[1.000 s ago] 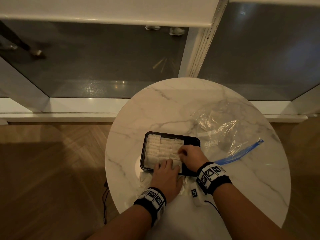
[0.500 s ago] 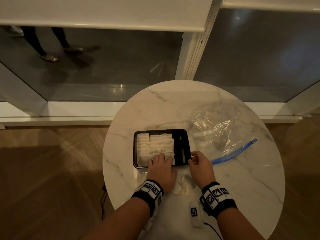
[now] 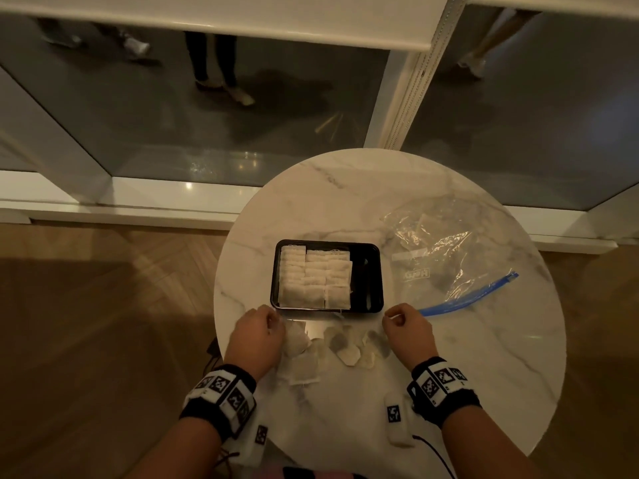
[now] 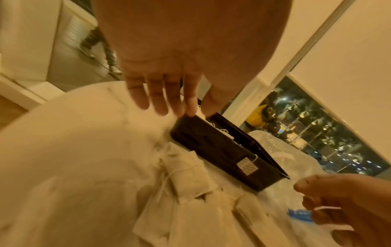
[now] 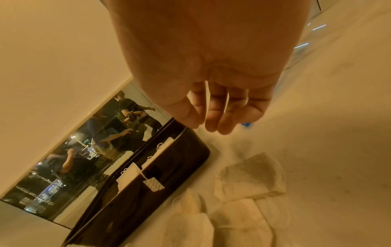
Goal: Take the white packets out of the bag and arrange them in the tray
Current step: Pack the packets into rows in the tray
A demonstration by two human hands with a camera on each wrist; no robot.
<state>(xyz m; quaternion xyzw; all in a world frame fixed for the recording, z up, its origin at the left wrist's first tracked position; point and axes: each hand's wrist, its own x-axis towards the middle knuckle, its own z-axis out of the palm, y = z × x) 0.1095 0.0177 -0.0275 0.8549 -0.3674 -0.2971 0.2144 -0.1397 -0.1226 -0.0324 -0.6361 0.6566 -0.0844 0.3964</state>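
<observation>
A black tray (image 3: 367,278) sits mid-table, its left two thirds filled with rows of white packets (image 3: 313,278). More white packets (image 3: 345,347) lie loose on the marble in front of it. My left hand (image 3: 266,326) is at the tray's near-left corner (image 4: 211,143), fingers fairly straight, index tip touching the rim. My right hand (image 3: 397,319) hovers by the near-right corner with curled fingers (image 5: 211,120) pinching a thin white paper piece seen edge-on. The clear bag (image 3: 439,250) with a blue zip strip lies flat to the right.
The round marble table (image 3: 484,357) ends close on every side, above a wooden floor. A packet's paper tag (image 5: 153,183) hangs over the tray's front wall. Glass panels stand behind the table, and people's legs show through them.
My left hand has come off the packets in the tray and moved to its near-left corner. The right hand drew back to the right, uncovering the loose packets.
</observation>
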